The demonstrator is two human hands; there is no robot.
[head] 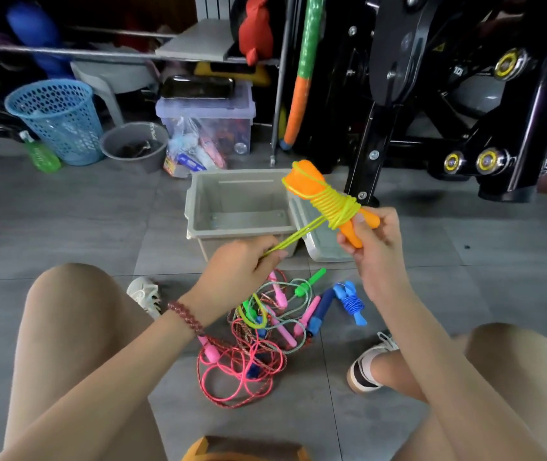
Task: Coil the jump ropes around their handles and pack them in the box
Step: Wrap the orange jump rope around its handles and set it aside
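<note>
My right hand grips the lower ends of two orange handles, held up over the grey box. Yellow-green rope is coiled tightly around the handles. A taut doubled strand runs down-left from the coil to my left hand, which pinches it. The box stands open on the floor, and its lid leans against its right side. On the floor between my knees lies a tangled pile of ropes with pink, green and blue handles. A blue rope coiled on its handles lies at the pile's right.
A black exercise machine stands behind the box at right. At the back left are a blue mesh basket, a grey basin, a green bottle and a clear storage bin. My shoes flank the pile.
</note>
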